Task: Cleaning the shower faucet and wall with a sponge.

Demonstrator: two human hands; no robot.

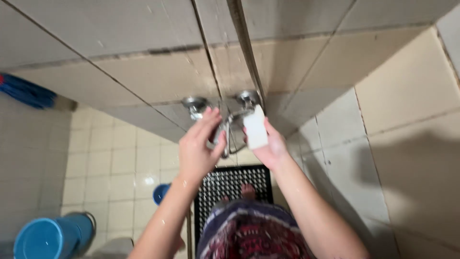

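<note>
Down at the floor's left edge we spot a blue bucket (45, 237), well apart from the action. Up at the tiled wall (143, 76), our left hand (199, 148) curls its fingers around the chrome tap (225, 122), gripping it. Just beside, our right hand (268, 144) is clamped on a white sponge block (255, 127), plain, rectangular, pressed against the tap's right side. Below, a black perforated mat (235, 184) lies on the floor.

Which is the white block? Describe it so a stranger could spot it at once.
Find the chrome wall tap on the beige tiled wall. Just right of it, the right hand holds the white block against the fitting. It is the only plain white rectangular thing there.
</note>
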